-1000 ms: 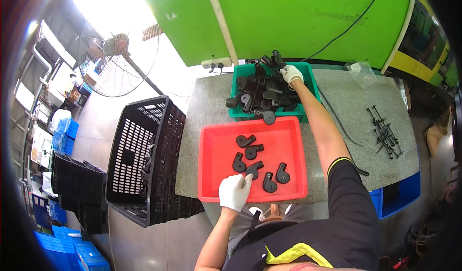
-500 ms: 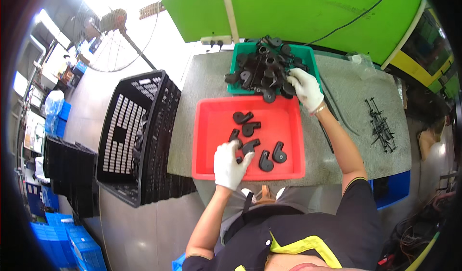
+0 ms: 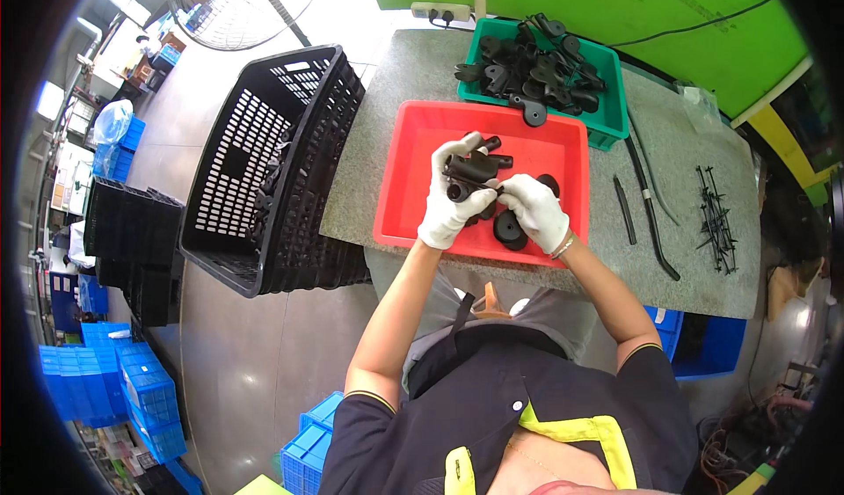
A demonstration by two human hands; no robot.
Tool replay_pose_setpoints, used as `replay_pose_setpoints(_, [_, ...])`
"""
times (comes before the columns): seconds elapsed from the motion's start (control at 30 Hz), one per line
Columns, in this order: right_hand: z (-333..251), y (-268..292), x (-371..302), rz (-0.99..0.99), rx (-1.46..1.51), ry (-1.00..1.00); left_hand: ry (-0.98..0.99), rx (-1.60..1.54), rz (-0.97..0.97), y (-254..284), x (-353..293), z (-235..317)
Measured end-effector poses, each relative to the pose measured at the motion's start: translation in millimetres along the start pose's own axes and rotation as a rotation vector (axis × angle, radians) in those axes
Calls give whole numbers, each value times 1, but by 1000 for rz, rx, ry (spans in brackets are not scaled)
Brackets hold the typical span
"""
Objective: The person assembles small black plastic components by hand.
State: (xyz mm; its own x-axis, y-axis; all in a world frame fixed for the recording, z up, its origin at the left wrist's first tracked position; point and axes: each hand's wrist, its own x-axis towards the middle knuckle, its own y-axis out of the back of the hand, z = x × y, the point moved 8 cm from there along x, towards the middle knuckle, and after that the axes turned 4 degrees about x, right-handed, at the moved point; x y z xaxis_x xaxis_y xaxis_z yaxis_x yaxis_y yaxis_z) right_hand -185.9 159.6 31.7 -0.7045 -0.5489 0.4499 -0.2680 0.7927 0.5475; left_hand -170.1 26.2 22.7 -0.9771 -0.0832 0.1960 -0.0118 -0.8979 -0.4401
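Observation:
My gloved left hand (image 3: 447,209) is closed around black plastic parts (image 3: 473,170) above the red tray (image 3: 394,192); how many it grips is hard to tell. Fingers pinched, my gloved right hand (image 3: 538,211) meets the left thumb at these parts; what lies between its fingertips is hidden. A black part with a round end (image 3: 510,230) shows beneath my right hand, and others lie partly covered around both hands. Behind the red tray, a green bin (image 3: 614,130) is heaped with similar black parts (image 3: 536,73), one hanging over its near rim.
Black perforated crates (image 3: 312,170) stand to the left of the grey table (image 3: 369,134). At the right lie black rods (image 3: 651,205) and a bundle of thin black sticks (image 3: 718,222). A blue bin (image 3: 703,350) sits below the table's right side. A green panel (image 3: 580,3) rises behind.
My right hand has come from the green bin down to the red tray, beside my left. My left hand has lifted and now holds black parts. The view has shifted.

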Motion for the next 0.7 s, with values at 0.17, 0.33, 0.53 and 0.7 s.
replay_pose_setpoints(0.17, [11,-8,-5,-43,53,-30,62,462,-80,20,1,4])
replay_pose_setpoints(0.33, [21,0,-12,-99,-48,-61,-166,1768,-87,25,2,45])
replay_pose_setpoints(0.53, [21,-1,-17,-88,-147,-60,-151,1971,-30,23,-1,32])
replay_pose_setpoints(0.7, [41,36,-23,76,-156,-311,208,1707,138,66,0,25])
